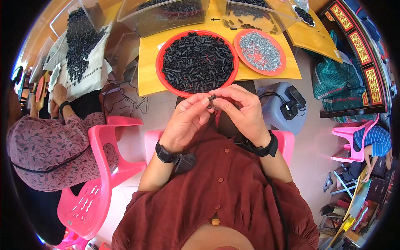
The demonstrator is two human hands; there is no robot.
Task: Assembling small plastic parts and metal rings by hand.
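My left hand (187, 118) and my right hand (241, 109) meet just in front of the table edge. Between their thumbs and fingertips they pinch a small black plastic fitting (211, 100), partly covered by the fingers. Just beyond them stands a red basin (159, 62) heaped with similar small black plastic parts (198, 62). To its right, an orange-red plate (266, 72) carries many silvery screws (260, 50). Both hands are closed, and a black strap circles each wrist.
Clear bins (171, 21) with black parts stand at the back of the yellow table (149, 79). A blue stool (287, 121) bears black power adapters (295, 100). At left, a co-worker (54, 146) sits beside a pink chair (100, 175), near a pile of black parts (79, 46).
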